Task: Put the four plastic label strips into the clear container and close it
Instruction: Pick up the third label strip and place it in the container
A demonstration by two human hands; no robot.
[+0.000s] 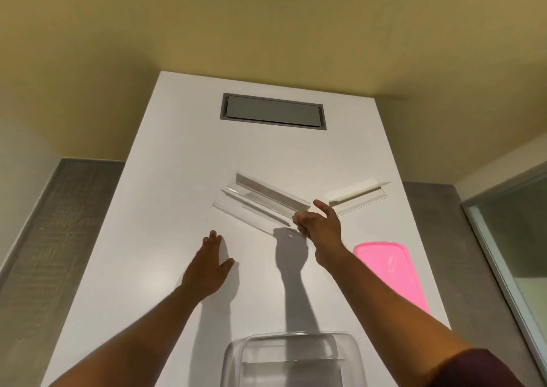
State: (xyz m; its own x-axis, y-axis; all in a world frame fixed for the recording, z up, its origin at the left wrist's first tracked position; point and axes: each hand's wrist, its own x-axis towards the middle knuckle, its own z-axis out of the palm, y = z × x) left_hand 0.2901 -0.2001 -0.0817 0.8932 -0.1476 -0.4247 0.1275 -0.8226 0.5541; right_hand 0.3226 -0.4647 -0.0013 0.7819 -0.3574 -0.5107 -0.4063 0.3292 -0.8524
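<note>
Clear plastic label strips (260,201) lie overlapping in the middle of the white table (165,155). My right hand (318,223) pinches the near right end of one of them. Another strip (359,197), with a white insert, lies to the right of that hand. My left hand (211,263) hovers flat over the table to the left, fingers apart, holding nothing. The clear container (291,357) stands open at the table's near edge, with at least one clear strip lying inside it. Its pink lid (390,271) rests flat on the table at the right, partly behind my right forearm.
A grey cable flap (272,112) is set into the table at the far end. Grey floor shows on both sides of the table. A glass panel (515,253) stands at the right edge of view.
</note>
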